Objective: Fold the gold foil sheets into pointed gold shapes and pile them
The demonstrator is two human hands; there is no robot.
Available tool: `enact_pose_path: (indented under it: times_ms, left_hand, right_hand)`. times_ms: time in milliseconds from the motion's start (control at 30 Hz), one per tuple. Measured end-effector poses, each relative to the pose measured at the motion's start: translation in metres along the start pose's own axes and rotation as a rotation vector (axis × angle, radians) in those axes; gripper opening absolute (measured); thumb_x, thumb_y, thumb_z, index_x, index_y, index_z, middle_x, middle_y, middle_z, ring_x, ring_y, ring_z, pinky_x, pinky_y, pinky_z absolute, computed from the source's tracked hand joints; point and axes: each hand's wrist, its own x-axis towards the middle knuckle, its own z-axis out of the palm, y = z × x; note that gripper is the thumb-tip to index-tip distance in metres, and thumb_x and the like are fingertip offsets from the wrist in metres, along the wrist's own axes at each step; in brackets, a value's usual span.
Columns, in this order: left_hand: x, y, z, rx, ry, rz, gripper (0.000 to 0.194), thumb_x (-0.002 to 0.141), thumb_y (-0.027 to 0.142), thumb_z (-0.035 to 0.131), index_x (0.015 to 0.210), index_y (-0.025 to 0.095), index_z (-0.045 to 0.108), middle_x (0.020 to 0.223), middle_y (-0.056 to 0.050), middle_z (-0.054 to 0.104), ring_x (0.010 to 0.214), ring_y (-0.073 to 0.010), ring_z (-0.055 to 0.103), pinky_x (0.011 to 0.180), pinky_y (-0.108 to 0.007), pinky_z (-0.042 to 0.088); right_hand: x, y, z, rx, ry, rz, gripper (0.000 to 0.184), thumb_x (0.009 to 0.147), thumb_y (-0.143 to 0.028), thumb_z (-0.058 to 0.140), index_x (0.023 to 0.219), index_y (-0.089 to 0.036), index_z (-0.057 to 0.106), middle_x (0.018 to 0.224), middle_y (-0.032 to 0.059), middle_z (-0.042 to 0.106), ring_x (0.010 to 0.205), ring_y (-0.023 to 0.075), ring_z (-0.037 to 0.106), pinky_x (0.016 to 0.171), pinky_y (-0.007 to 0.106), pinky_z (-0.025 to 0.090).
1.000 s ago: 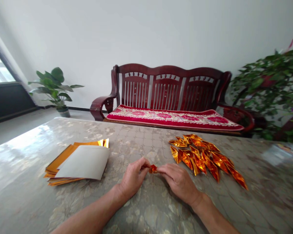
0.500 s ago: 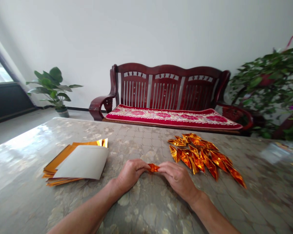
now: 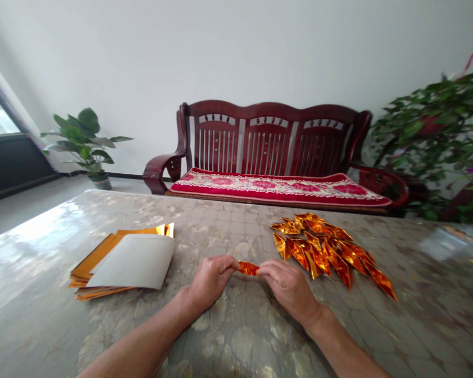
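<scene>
Between my two hands is a small folded piece of shiny orange-gold foil paper (image 3: 248, 268), held just over the table. My left hand (image 3: 214, 278) pinches its left end, and my right hand (image 3: 287, 286) pinches the right end. Both ends are hidden under the fingers; only the middle shows. To the right lies a group of several folded gold foil paper pieces (image 3: 319, 252) with pointed ends. On the left sits a stack of gold foil paper sheets (image 3: 102, 252), with a pale sheet (image 3: 136, 262) face up on top.
The table (image 3: 220, 341) has a patterned, glossy cover. A clear plastic bag (image 3: 443, 244) lies at its right side. Beyond the far edge stands a dark red wooden bench (image 3: 266, 142) with a red floral cushion (image 3: 279, 188). Potted plants (image 3: 89, 136) flank it.
The foil piece between my hands shows a smoother, slightly wider middle than before, where it looked crumpled and peaked. My hands keep their pinch with hardly any shift.
</scene>
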Motion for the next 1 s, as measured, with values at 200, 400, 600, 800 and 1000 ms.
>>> enact_pose_path:
  times_ms: [200, 400, 600, 800, 1000]
  left_hand:
    - [0.001, 0.002, 0.003, -0.022, 0.03, -0.085, 0.021, 0.082, 0.01, 0.057, 0.078, 0.022, 0.074, 0.073, 0.002, 0.075, 0.068, -0.0141, 0.07, 0.065, -0.02, 0.047]
    - [0.004, 0.002, 0.0, -0.075, -0.02, -0.072, 0.019, 0.089, 0.018, 0.057, 0.087, 0.024, 0.075, 0.082, 0.002, 0.077, 0.075, -0.0148, 0.071, 0.071, -0.02, 0.049]
    - [0.005, 0.004, 0.0, -0.1, 0.007, -0.019, 0.02, 0.091, 0.019, 0.053, 0.086, 0.022, 0.072, 0.08, 0.002, 0.075, 0.073, -0.0129, 0.069, 0.069, -0.019, 0.048]
    - [0.006, -0.002, 0.005, -0.118, 0.035, -0.039, 0.014, 0.09, 0.016, 0.052, 0.087, 0.02, 0.065, 0.077, 0.003, 0.07, 0.07, -0.0119, 0.065, 0.068, -0.019, 0.046]
    - [0.006, -0.005, 0.008, -0.196, 0.058, -0.076, 0.013, 0.088, 0.013, 0.051, 0.097, 0.023, 0.052, 0.087, 0.004, 0.072, 0.081, -0.0122, 0.069, 0.074, -0.021, 0.049]
  right_hand:
    - [0.0, 0.001, 0.002, 0.036, 0.027, 0.04, 0.019, 0.091, -0.014, 0.054, 0.088, -0.024, 0.07, 0.087, 0.0023, 0.074, 0.08, 0.0172, 0.07, 0.072, 0.027, 0.055]
    - [0.0, 0.003, 0.006, 0.101, 0.061, 0.093, 0.021, 0.088, -0.012, 0.056, 0.089, -0.025, 0.072, 0.089, 0.0007, 0.074, 0.082, 0.0161, 0.071, 0.075, 0.026, 0.055]
    - [0.0, 0.005, 0.009, 0.132, 0.127, 0.091, 0.02, 0.089, -0.012, 0.057, 0.089, -0.025, 0.072, 0.086, -0.0001, 0.073, 0.079, 0.0145, 0.07, 0.073, 0.024, 0.054]
    - [0.001, 0.005, 0.012, 0.112, 0.184, 0.072, 0.019, 0.09, -0.012, 0.056, 0.089, -0.024, 0.071, 0.085, 0.0002, 0.073, 0.079, 0.0144, 0.07, 0.072, 0.023, 0.054]
    - [-0.002, 0.002, 0.017, 0.049, 0.163, 0.187, 0.021, 0.087, -0.014, 0.058, 0.104, -0.025, 0.064, 0.091, -0.0003, 0.075, 0.081, 0.0172, 0.072, 0.075, 0.027, 0.056]
